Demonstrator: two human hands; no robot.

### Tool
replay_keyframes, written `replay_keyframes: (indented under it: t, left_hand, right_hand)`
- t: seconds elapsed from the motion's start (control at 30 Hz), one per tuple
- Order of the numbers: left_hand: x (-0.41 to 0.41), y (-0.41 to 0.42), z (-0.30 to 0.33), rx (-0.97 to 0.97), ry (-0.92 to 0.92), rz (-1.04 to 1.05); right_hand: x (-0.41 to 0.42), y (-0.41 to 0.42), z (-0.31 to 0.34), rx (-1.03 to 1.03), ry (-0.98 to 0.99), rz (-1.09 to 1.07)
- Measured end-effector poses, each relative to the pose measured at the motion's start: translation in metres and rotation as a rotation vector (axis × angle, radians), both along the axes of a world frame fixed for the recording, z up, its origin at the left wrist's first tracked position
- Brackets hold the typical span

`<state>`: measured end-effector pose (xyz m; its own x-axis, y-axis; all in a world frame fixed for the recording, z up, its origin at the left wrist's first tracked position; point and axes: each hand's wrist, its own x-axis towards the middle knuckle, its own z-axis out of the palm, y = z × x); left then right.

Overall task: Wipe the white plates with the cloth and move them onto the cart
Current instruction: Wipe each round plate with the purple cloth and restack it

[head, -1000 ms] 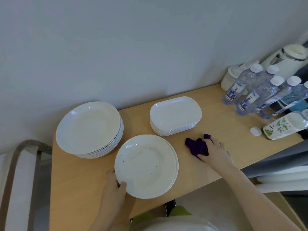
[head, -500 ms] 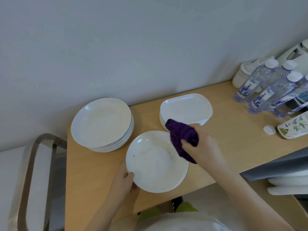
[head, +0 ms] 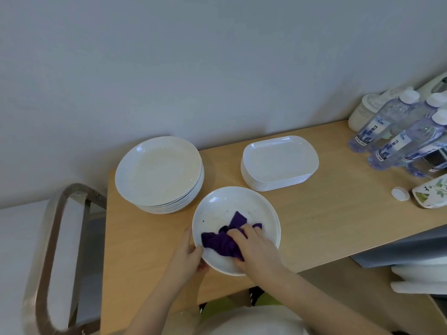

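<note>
A round white plate (head: 226,206) speckled with dark crumbs lies near the front edge of the wooden table (head: 314,221), on top of at least one more plate. My right hand (head: 256,250) presses a bunched purple cloth (head: 225,240) onto the plate's near half. My left hand (head: 188,255) grips the plate's left rim, thumb over the edge. Behind it to the left stands a tall stack of round plates (head: 159,172). To the back right is a stack of rounded rectangular plates (head: 278,160).
A metal cart handle (head: 50,240) stands left of the table. Several water bottles (head: 387,126), a white jar (head: 362,112), a loose white cap (head: 400,193) and a leaf-print pack (head: 430,192) crowd the right end. A wall runs behind the table.
My right hand picked the purple cloth up off the table, carried it left over the plate and pressed it down on the plate. My left hand kept holding the rim.
</note>
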<state>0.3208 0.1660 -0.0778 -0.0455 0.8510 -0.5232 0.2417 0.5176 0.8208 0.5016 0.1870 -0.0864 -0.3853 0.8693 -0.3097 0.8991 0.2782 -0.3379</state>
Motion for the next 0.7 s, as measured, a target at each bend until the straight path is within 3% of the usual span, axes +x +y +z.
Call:
replay_keyframes:
  t: [0.2, 0.37, 0.53, 0.7]
  left_hand:
    - [0.001, -0.001, 0.002, 0.014, 0.006, -0.005]
    - [-0.002, 0.001, 0.002, -0.025, 0.006, 0.000]
    - [-0.007, 0.006, 0.000, -0.058, 0.006, -0.022]
    - [-0.010, 0.007, 0.000, -0.073, -0.059, -0.009]
  right_hand:
    - [0.029, 0.021, -0.007, 0.111, -0.009, -0.233]
    - [0.006, 0.050, -0.006, 0.189, 0.246, -0.363]
    - [-0.030, 0.069, -0.001, 0.108, 0.293, -0.204]
    - [-0.048, 0.054, -0.002, 0.110, 0.199, -0.004]
